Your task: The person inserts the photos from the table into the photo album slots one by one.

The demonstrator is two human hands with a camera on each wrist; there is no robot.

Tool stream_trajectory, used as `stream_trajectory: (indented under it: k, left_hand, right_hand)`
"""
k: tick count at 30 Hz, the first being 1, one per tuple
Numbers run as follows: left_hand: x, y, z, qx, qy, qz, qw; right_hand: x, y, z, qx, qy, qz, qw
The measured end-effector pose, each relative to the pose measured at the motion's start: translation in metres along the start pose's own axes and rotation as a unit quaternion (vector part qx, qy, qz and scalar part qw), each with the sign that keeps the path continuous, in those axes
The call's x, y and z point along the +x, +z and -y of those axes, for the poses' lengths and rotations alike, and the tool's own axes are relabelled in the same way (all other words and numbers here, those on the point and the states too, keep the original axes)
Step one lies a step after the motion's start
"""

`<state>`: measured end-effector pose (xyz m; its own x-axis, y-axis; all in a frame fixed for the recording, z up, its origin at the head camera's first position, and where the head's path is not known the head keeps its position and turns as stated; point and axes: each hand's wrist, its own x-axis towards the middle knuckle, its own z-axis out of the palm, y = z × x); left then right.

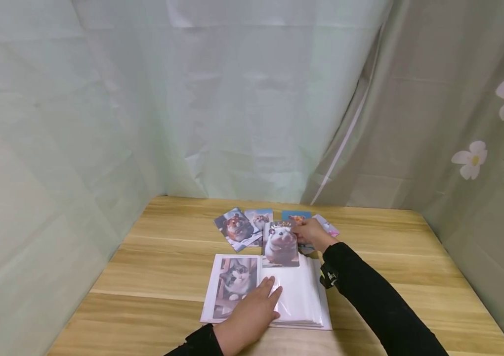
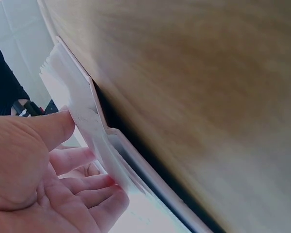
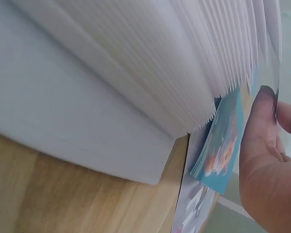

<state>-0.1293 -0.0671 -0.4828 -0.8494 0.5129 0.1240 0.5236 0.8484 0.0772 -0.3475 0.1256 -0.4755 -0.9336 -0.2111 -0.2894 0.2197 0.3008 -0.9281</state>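
Observation:
An open photo album [image 1: 325, 319] lies on the table, a grey-and-white cat photo [image 1: 235, 282] in its left page and a white sleeve on its right. My left hand [image 1: 248, 315] rests on the album near the spine, fingers spread over the inner part of the right page. In the left wrist view its fingertips [image 2: 117, 190] touch the page. My right hand [image 1: 315, 234] pinches the upper right edge of a photo of a white hamster wearing a crown [image 1: 280, 247]. The photo's lower end overlaps the top of the right sleeve.
Behind the album lie loose photos: a brown hamster photo [image 1: 236, 228], a kitten photo [image 1: 258, 216], a blue-backed photo [image 1: 295, 214] and a pale one with pink [image 1: 327, 226]. Curtains [image 1: 252, 109] hang around the wooden table [image 1: 154, 267] at the back and sides.

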Motion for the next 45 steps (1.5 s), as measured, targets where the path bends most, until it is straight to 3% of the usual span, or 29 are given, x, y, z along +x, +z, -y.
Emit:
stream_trajectory:
  k: [6,20,32,45]
  left_hand:
    - [0.001,0.0,-0.001,0.009,0.003,-0.006,0.9999]
    - [0.0,0.0,0.001,-0.027,-0.012,0.013,0.9995]
    - [0.001,0.0,0.001,-0.041,-0.018,0.021,0.9988]
    - [0.001,0.001,0.002,-0.044,-0.017,0.023,0.9986]
  right_hand:
    - [-0.001,-0.002,0.001,-0.001,-0.016,-0.008,0.9998]
    - [-0.009,-0.003,-0.01,-0.037,-0.033,0.014,0.9987]
    - [-0.024,-0.001,-0.007,-0.058,-0.019,0.009,0.9981]
    - [-0.024,-0.003,-0.013,-0.075,-0.051,0.048,0.9947]
